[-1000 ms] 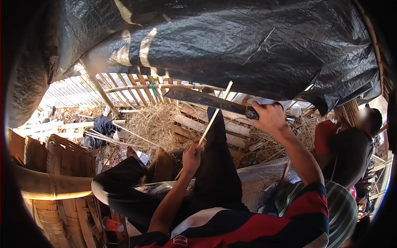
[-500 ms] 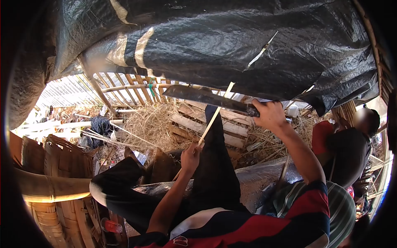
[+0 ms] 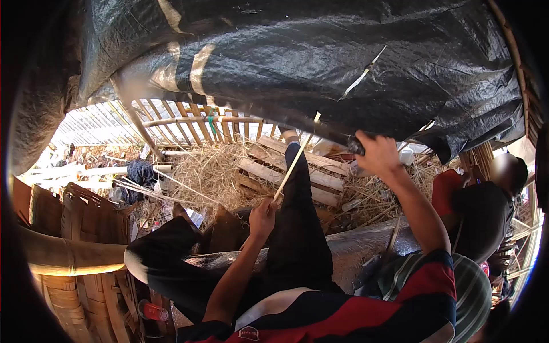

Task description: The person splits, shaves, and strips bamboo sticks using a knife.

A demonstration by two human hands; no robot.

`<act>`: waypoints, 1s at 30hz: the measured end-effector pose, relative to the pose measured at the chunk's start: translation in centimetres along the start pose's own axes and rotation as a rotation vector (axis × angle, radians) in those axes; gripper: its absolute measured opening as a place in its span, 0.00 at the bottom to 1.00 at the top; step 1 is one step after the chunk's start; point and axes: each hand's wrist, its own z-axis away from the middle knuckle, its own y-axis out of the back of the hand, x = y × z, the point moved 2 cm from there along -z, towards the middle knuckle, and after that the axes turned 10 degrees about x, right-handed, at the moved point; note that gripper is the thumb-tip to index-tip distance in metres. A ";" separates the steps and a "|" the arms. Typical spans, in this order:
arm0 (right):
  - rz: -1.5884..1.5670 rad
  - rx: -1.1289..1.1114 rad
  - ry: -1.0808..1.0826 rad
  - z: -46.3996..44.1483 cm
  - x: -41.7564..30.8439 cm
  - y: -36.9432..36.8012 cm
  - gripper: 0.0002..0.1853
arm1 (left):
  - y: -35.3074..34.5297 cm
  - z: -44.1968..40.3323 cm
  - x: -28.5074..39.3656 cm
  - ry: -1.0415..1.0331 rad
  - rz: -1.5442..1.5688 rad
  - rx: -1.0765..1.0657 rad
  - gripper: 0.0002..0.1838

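Observation:
A thin pale bamboo strip (image 3: 293, 166) slants up and away from my left hand (image 3: 263, 219), whose fingers are wrapped round it above my lap. My right hand (image 3: 380, 158) grips the dark handle of a machete (image 3: 331, 135) to the right of the strip's upper end. Its blade, smeared by motion, points left and upward against the black sheet. In this view the blade crosses close to the strip's top; whether they touch I cannot tell. The strip's lower end is hidden behind my left hand and forearm.
A black plastic sheet (image 3: 286, 63) hangs low overhead. Wooden slats (image 3: 320, 186) and straw (image 3: 200, 171) cover the ground ahead. A thick bamboo pole (image 3: 80, 259) and a red-filled cup (image 3: 153, 311) are at left. Another person (image 3: 480, 211) sits at right.
The machete's blade tip has swung upward and the blade is now blurred. My right hand has shifted slightly right. My left hand and the bamboo strip have barely moved.

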 end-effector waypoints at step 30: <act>-0.122 0.034 0.098 1.2 -3.5 2.3 0.22 | 0.1 1.9 1.8 -0.038 0.193 0.074 0.09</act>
